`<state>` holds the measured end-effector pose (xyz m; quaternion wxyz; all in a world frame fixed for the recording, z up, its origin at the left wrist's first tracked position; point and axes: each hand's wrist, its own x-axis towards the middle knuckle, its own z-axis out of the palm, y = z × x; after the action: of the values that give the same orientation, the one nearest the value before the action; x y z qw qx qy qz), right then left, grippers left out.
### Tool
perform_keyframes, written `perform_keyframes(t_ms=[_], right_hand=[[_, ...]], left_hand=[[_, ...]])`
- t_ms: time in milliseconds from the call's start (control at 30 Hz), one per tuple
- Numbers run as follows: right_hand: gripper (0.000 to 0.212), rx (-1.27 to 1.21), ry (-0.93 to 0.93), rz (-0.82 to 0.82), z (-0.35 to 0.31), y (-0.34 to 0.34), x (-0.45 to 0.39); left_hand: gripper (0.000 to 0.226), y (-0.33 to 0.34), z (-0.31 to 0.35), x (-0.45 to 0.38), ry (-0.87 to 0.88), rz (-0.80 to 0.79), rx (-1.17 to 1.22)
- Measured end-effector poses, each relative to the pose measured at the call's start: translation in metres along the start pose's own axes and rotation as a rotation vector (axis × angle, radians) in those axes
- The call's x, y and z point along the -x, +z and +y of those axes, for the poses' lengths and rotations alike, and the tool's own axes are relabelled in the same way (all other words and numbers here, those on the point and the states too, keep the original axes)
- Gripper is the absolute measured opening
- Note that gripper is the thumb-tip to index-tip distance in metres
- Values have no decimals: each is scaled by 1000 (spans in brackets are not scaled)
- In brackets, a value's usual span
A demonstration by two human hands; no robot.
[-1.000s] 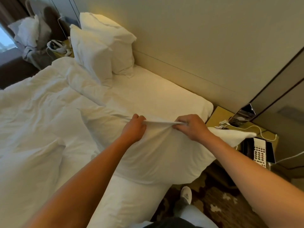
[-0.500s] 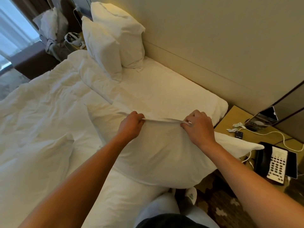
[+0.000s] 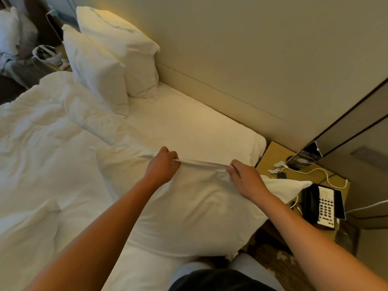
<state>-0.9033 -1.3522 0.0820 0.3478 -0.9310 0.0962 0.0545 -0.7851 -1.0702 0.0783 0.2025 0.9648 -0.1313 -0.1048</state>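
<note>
Pinching the plump white cloth pillow [image 3: 195, 208] with your left hand [image 3: 162, 168] and right hand [image 3: 245, 181] | risk: swung corner could knock black desk telephone [image 3: 310, 203]

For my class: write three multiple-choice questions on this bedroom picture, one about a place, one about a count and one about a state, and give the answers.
1. Where is the telephone?
A. On a chair
B. On the bedside table
C. On the carpet

2. How many upright pillows lean at the far end of the bed?
A. One
B. Two
C. Four

3. How is the front pillow held?
A. The left hand and the right hand both pinch its top edge
B. One hand lies flat on it
C. No hand touches it

Answers:
1 B: it sits on the wooden top to the right of the bed.
2 B: one stands in front of the other by the wall.
3 A: the fabric is pulled tight between the curled fingers of both hands.
</note>
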Motion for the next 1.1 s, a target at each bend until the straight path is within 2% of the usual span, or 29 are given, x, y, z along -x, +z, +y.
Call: perform_keyframes(t_ms=[100,200,433,533,600,667,900,1100], right_hand=[[29,7,25,34,5,6,1],[29,7,63,46,9,14,3],[21,31,125,56,16,39,1],[25,71,183,52,25,46,0],[14,84,188,49,33,52,-2],[15,79,164,56,38,55,-2],[21,-54,130,171,40,53,-11],[18,77,96,173,41,53,-20]], left_hand=[[22,7,-14,-9,-63,-86,-15],[31,12,-31,-14,-49,-152,-30],[41,11,-66,-32,-20,-190,-153],[38,14,-76,-34,-15,-179,-238],[33,15,-81,-35,-16,-166,-284],[33,14,-82,-36,-16,-164,-303],[25,-6,-87,-47,38,-89,-184],[30,2,-94,-46,15,-120,-215]])
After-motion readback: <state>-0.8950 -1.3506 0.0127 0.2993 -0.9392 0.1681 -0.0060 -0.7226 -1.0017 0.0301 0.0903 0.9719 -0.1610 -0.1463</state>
